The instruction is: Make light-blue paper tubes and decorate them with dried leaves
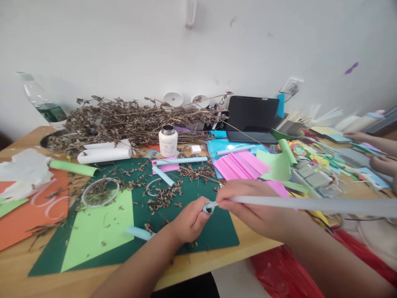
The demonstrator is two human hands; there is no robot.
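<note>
Wrapped around a rolled light-blue paper tube [208,208] is my left hand [189,220], with the tube's open end facing right. Dark bits show inside that opening. My right hand [252,205] pinches a long translucent white rod [310,204], which runs off past the right edge. The rod's tip meets the tube's mouth; how far in it reaches, I cannot tell. Under both hands lies a green cutting mat [217,229] strewn with crumbled dried leaves [164,196]. Other light-blue paper tubes [163,175] rest on the mat, one partly behind my left forearm.
Dried plant stalks [124,118] pile along the wall behind an uncapped white bottle [168,142]. A dark tablet [252,120] stands at the back. Pink paper [240,165], a light-green sheet [99,231] and a white ring [101,192] lie around. Another person's hands [384,165] are at right.
</note>
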